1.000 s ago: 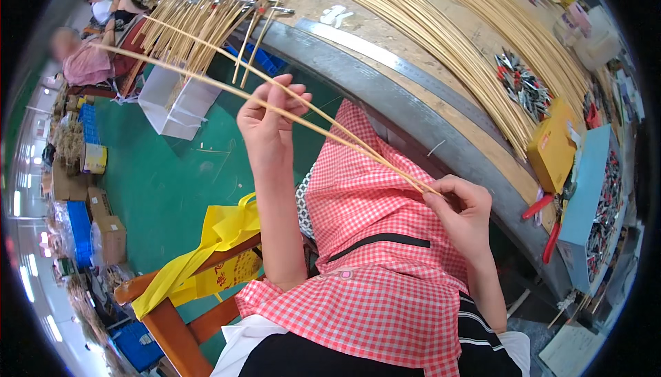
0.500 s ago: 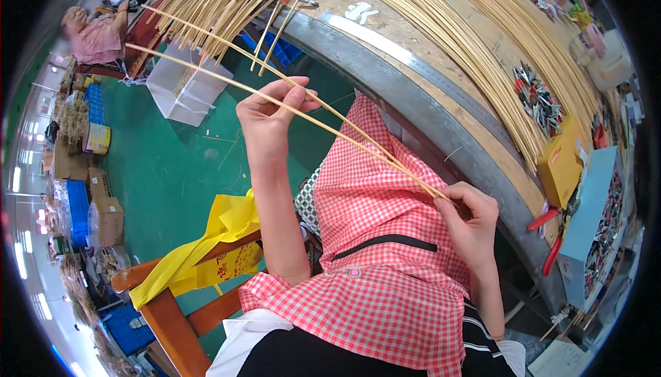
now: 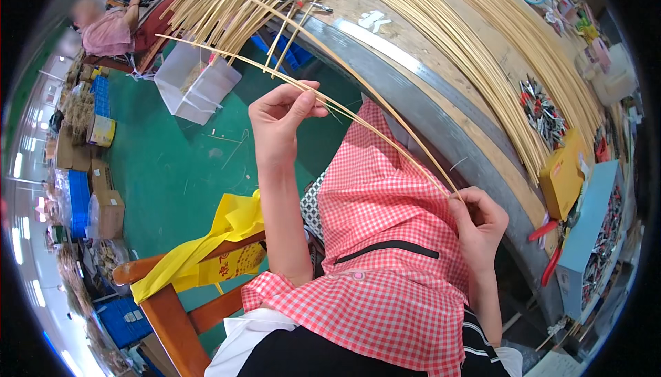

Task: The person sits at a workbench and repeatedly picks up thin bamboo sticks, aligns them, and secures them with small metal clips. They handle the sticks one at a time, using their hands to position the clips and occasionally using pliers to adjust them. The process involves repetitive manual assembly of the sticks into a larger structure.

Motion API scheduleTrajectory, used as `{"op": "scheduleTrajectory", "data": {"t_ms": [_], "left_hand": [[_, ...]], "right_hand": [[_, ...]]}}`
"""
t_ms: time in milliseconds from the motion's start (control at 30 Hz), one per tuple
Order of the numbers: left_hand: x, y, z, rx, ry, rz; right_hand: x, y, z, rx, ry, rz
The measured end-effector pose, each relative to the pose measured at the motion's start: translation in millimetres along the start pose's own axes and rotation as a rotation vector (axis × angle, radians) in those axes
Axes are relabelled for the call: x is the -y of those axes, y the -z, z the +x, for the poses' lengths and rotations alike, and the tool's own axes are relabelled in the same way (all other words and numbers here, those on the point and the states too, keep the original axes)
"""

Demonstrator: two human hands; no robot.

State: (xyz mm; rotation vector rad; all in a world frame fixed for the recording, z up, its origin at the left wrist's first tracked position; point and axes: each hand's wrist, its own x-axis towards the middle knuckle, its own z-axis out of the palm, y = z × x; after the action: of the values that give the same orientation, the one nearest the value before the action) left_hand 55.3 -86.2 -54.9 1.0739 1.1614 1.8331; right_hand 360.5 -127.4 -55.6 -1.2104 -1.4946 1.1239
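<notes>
Two long, thin tan sticks, of bamboo or rattan by their look, run from upper left down to my right hand (image 3: pixel 480 220). That hand pinches both of their near ends between thumb and fingers. My left hand (image 3: pixel 284 119) grips the lower stick (image 3: pixel 392 144) partway along, its thumb and forefinger closed on it. Farther off, the upper stick (image 3: pixel 368 86) bows in a curve, apart from my left fingers. Thin stray fibres show beside the left fingertips. Beneath the sticks lies a red checked apron (image 3: pixel 385 205) over my lap.
A metal-edged workbench (image 3: pixel 441 112) carries bundles of long sticks (image 3: pixel 454 39), heaped clips (image 3: pixel 540 112) and a yellow box (image 3: pixel 561 174). Red-handled pliers (image 3: pixel 551 260) lie by a light-blue box (image 3: pixel 585 239). A white bin (image 3: pixel 196 84) and wooden chair (image 3: pixel 169 329) stand left. People sit far left.
The upper stick has swung up and away from the lower one and now bends in an arc. Both hands have shifted slightly right, still pinching.
</notes>
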Motion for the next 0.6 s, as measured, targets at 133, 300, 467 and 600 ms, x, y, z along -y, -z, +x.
{"op": "scheduleTrajectory", "data": {"t_ms": [133, 300, 467, 600], "left_hand": [[2, 3, -2, -0.007, 0.002, -0.081], [6, -8, 0, -0.043, 0.061, -0.261], [8, -24, -5, -0.103, 0.053, -0.092], [30, 4, 6, -0.030, 0.068, -0.151]], "right_hand": [[2, -3, -4, 0.008, -0.057, 0.074], [13, -6, -2, -0.021, -0.143, 0.211], [19, 24, 0, -0.200, -0.093, 0.280], [52, 90, -5, -0.590, 0.125, 0.089]]}}
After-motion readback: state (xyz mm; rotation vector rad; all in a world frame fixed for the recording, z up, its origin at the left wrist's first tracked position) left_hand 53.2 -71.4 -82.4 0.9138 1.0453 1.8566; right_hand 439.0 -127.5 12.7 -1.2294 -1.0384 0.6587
